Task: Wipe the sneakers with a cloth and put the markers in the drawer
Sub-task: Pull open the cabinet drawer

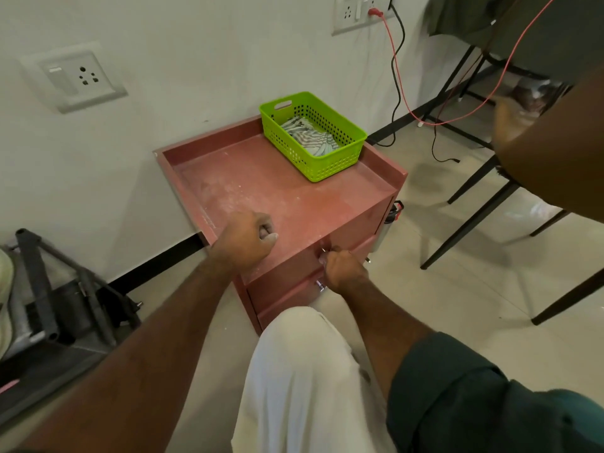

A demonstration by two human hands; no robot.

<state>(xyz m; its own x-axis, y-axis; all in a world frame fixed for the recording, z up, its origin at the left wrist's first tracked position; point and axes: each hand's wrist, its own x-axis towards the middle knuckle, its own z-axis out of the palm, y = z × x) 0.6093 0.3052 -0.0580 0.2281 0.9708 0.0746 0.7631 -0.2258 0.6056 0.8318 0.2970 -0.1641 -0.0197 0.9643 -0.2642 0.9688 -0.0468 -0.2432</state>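
A dusty red cabinet (277,188) with stacked drawers stands against the wall. On its top at the back right sits a green basket (327,158) holding a striped cloth (307,135). My left hand (248,238) rests as a closed fist on the front edge of the cabinet top; I cannot tell whether anything is inside it. My right hand (344,268) is shut on the metal handle of the top drawer (351,228), whose front looks flush or barely out. A second drawer handle (319,286) shows just below. No markers or sneakers are clearly in view.
Black chair legs (474,223) stand to the right, with red and black cables (397,93) hanging from a wall socket. A black metal frame (49,289) lies at the left. Another person's arm (555,158) reaches in at the upper right. My knee (304,371) is before the cabinet.
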